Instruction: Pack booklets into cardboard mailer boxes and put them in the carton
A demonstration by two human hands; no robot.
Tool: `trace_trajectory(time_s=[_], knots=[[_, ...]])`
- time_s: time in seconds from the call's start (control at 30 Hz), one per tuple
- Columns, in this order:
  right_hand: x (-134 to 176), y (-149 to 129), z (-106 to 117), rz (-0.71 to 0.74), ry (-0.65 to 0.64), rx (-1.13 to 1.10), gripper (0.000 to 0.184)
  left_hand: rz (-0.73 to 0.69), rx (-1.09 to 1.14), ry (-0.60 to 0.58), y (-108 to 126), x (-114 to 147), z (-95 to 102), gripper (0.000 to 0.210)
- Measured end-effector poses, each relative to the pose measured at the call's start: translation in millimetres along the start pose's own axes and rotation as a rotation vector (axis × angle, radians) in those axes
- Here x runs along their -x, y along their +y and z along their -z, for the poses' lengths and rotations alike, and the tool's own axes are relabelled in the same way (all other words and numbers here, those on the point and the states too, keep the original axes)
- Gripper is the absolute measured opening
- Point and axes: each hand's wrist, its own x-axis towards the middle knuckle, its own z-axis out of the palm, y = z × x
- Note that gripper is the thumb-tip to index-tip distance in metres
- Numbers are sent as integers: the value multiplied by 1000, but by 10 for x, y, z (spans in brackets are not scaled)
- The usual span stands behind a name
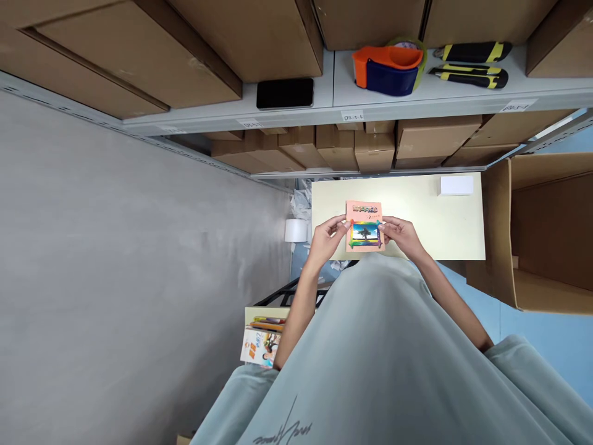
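Note:
A pink book [364, 210] with a picture of a tree inside a rainbow-coloured frame is held upright-facing in front of me, near the front edge of a pale table [430, 225]. My left hand [328, 238] grips its left edge, thumb on the cover and fingers behind. On the opposite edge, my right hand [402, 235] pinches the book the same way. The cover faces up toward me and looks closed. A small white box [456, 185] lies at the table's back right.
Above the table, a shelf [296, 117] carries cardboard boxes [278, 37], a black phone [285, 94], an orange-and-blue tape dispenser [389, 69] and utility knives [472, 75]. An open carton [514, 228] stands right. Books [262, 343] sit lower left, beside a grey wall [139, 247].

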Motion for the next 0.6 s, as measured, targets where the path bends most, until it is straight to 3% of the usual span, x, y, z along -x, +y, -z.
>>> trace_trajectory(time_s=[0.13,0.3,0.6], knots=[[22,-9,1,-13,-15,-20,86,-6,36,-41,-17,6,14,70],[43,-18,2,-29,11,-13,62,7,12,-62,-11,-3,0,53],[107,-52,-7,-140,-16,0,72,66,14,-64,-73,32,-36,51]])
